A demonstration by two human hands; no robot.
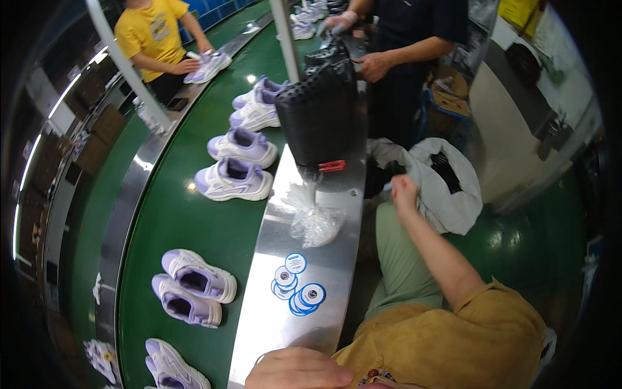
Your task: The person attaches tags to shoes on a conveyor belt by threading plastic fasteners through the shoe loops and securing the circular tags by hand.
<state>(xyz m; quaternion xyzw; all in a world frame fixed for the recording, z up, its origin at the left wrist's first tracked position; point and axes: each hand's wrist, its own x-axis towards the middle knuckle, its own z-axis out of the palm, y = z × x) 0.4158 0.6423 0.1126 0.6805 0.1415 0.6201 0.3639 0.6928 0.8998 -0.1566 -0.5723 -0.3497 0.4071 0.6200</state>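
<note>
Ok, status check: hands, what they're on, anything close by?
Right hand reaching into white bag. Left hand resting at metal ledge, empty. Round stickers and crumpled plastic lie ahead.

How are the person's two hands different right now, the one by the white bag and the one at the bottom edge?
The right hand is stretched out away from the body, reaching to the white bag beside the metal ledge; the left hand stays close in, resting at the ledge's near end. The right hand shows with its whole forearm, while the left hand is partly cut off by the picture's edge. Both are bare, and neither plainly holds anything.
</note>
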